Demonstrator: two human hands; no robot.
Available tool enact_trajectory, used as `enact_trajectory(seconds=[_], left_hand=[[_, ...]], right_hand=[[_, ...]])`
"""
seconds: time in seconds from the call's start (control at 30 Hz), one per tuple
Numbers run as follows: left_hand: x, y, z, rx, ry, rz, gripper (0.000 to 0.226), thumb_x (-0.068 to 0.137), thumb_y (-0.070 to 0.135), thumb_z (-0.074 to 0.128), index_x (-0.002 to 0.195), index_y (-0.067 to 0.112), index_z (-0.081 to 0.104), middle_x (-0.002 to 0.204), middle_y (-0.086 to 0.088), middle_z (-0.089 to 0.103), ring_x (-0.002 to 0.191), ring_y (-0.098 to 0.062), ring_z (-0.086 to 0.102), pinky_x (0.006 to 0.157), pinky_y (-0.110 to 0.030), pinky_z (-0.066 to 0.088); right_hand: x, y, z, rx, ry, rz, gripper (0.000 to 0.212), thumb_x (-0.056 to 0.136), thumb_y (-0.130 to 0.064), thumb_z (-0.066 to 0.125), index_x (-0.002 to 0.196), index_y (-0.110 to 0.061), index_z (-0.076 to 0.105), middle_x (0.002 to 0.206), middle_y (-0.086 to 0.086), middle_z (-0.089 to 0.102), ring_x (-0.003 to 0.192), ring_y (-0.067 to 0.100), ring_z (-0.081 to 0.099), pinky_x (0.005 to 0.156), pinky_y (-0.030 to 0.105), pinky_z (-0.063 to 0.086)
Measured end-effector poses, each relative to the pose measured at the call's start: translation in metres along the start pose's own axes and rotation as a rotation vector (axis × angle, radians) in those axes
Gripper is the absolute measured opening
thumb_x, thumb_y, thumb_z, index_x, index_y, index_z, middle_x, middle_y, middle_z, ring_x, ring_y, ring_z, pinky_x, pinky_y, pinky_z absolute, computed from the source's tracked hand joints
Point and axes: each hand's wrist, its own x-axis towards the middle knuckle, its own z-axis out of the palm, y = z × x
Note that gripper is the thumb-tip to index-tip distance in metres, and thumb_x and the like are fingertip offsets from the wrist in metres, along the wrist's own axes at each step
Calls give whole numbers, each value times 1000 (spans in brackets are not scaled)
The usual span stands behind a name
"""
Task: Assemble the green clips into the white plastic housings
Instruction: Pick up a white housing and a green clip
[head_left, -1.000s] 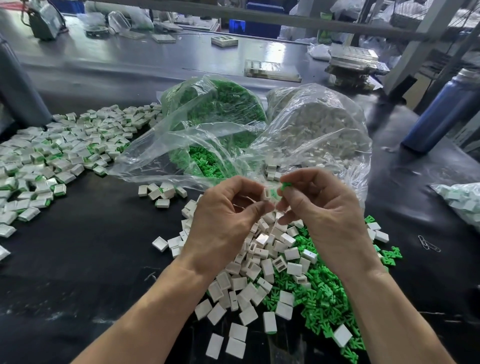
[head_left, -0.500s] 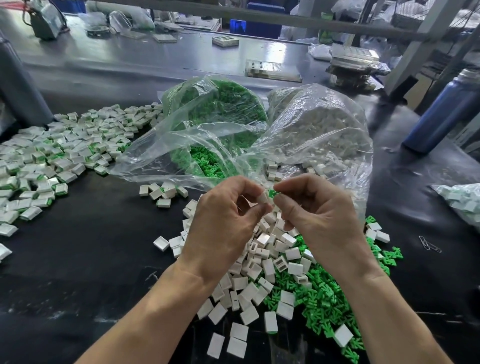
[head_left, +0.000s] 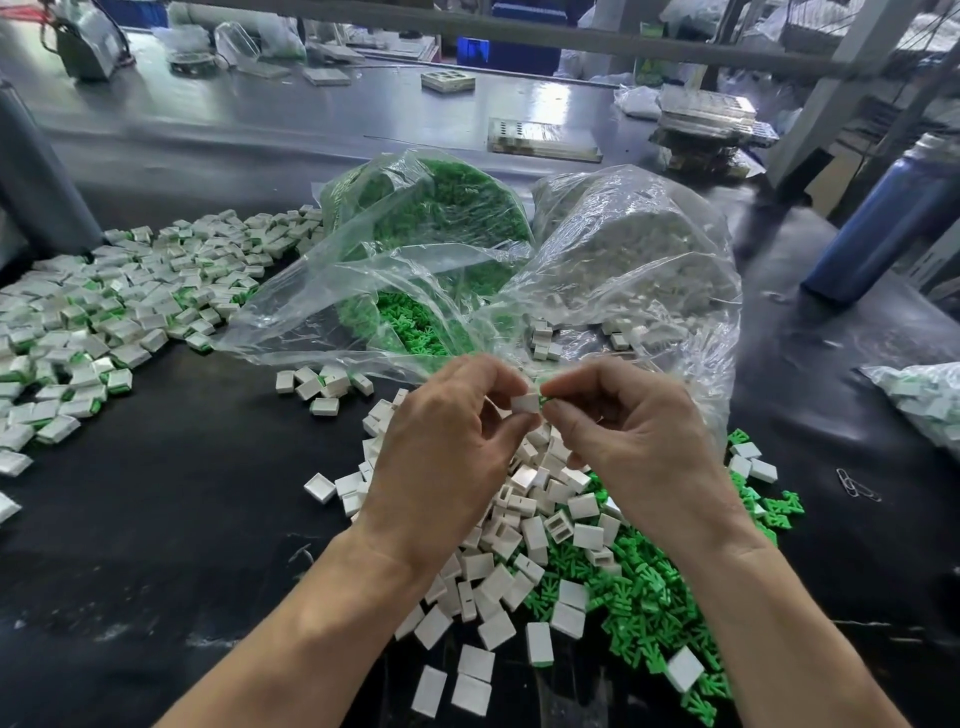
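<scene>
At the centre of the frame the left hand (head_left: 447, 447) pinches a white housing (head_left: 525, 402) with its open end turned toward the right hand (head_left: 623, 431), which pinches a green clip (head_left: 545, 399) at that opening, apparently so the clip can slide straight in. Loose housings (head_left: 519, 525) and clips (head_left: 649, 613) lie heaped on the counter (head_left: 156, 519) just below, within easy reach, while finished pieces (head_left: 104, 322) spread toward the left edge. No brand, label or writing is legible anywhere.

The green clip (head_left: 545, 401) is mostly hidden between the right hand's (head_left: 631, 436) fingers (head_left: 563, 415) and the white housing (head_left: 525, 403).
</scene>
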Motion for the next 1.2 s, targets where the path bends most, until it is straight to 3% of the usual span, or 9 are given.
enact_trajectory(seconds=[0.27,0.63,0.87,1.0,1.2], left_hand=[[0,-5,2,-38,-44,-6,22,87,21,82,94,30,64,87,17,63,84,0,65,74,-12,54],[7,-3,5,-749,-71,-255,13,87,10,79,93,17,71,86,-4,76,78,-23,75,73,-27,62],[8,-1,5,-771,-72,-300,15,85,9,81,96,14,72,88,-5,77,79,-21,76,73,-24,61],[8,-2,5,-777,-110,-339,15,84,16,81,98,14,74,90,-5,78,79,-20,75,73,-26,61],[6,-2,5,-685,-94,-304,9,88,20,80,95,18,76,88,-3,78,77,-18,75,71,-23,60]], right_hand=[[1,6,-5,6,-71,0,23,93,-9,76,99,-31,76,86,-9,75,75,13,72,68,26,61],[3,1,1,366,87,83,12,92,-10,76,98,-19,79,84,6,78,73,23,75,68,25,60],[2,-1,7,388,112,96,19,87,-20,76,105,-15,75,90,6,79,79,24,77,71,28,62],[2,0,10,372,129,81,10,94,-8,73,103,-11,74,90,7,79,80,24,77,72,29,63],[2,1,12,345,150,39,12,94,-3,72,100,-13,75,88,6,78,76,23,76,72,33,64]])
